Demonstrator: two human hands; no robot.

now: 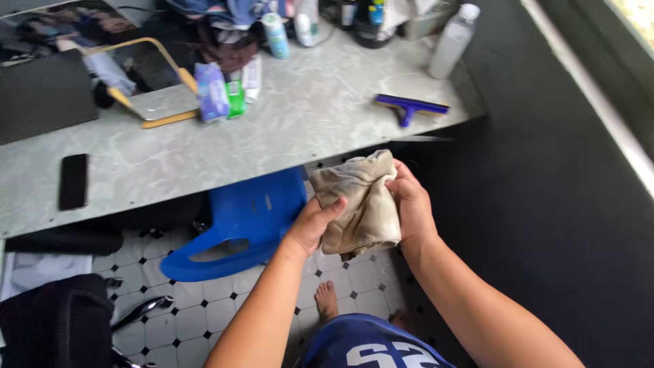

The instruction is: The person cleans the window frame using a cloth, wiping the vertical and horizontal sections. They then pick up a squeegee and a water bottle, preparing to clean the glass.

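Both hands are closed on a crumpled beige cloth, soft and stained-looking [357,204], held in the air in front of the person's body, below the front edge of the counter and above the floor. The left hand [315,225] grips its lower left side with fingers curled in; the right hand [409,201] clamps the upper right part, thumb pressed over the folds. Judged from the bunching, the cloth is being gathered or wrung between the two grips (which of the two cannot be told). A further twist would call for opposing turns of the wrists.

The pale grey marbled counter top [306,116] is smooth and flat. On it lie a blue plastic squeegee with a short handle [409,107], well apart from the cloth, and a flat black phone [73,180] far to the left. A white plastic bottle [452,41] stands near the dark wall. Under the counter sits a glossy blue plastic stool [238,225], on white tiles with small black diamonds [204,307].
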